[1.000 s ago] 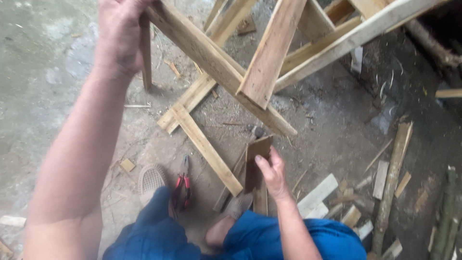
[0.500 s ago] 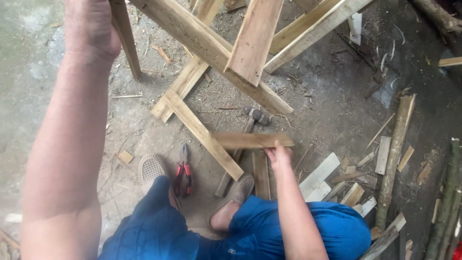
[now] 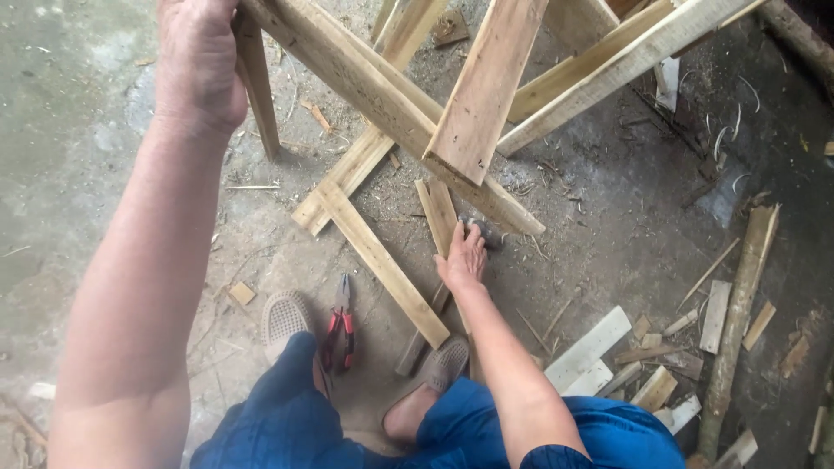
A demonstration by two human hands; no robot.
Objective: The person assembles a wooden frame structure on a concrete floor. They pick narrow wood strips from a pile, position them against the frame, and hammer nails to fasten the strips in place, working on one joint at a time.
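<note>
The left hand (image 3: 198, 65) keeps its closed grip on the pale rough-sawn timber frame (image 3: 382, 91) at eleven o'clock. The right hand (image 3: 463, 259) has dropped the short plank and now spreads open on the dark hammer head (image 3: 483, 231), floor centre.

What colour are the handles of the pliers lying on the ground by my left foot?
Red with black, on the pliers in the head view.
</note>
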